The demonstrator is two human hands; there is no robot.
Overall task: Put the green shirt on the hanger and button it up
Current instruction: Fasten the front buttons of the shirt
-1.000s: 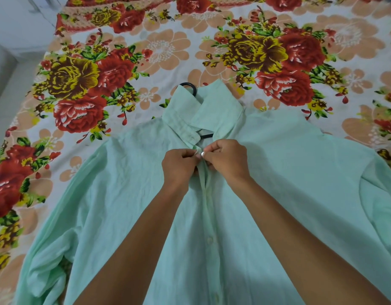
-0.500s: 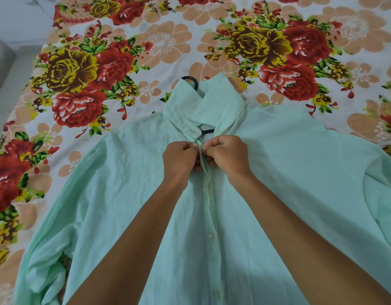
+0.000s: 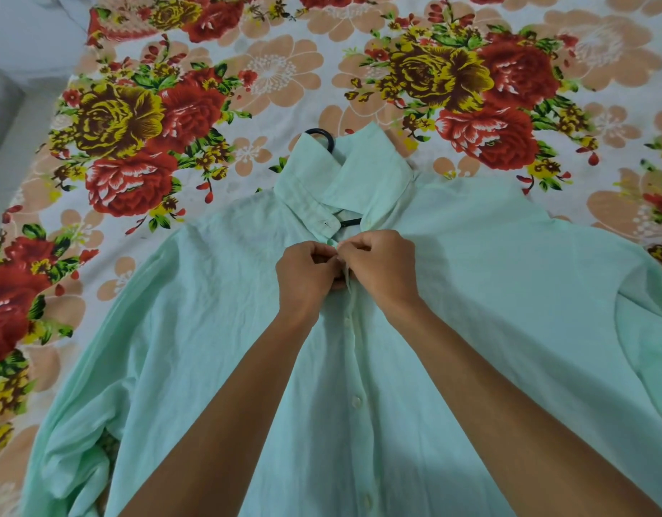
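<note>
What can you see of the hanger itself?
Little of the hanger shows: a dark curved hook poking out past the raised collar of the green shirt, and a thin dark bar in the open neck. The rest is hidden under the fabric. It lies flat inside the shirt on the floral bedsheet. Material cannot be told. Neither the left hand nor the right hand touches its visible parts.

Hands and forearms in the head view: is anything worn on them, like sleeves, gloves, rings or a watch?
Nothing worn shows. The left hand and right hand are bare, with no gloves, and no rings on the parts that show. Both forearms are bare up to the frame's lower edge, with no sleeve, watch or bracelet in view.
</note>
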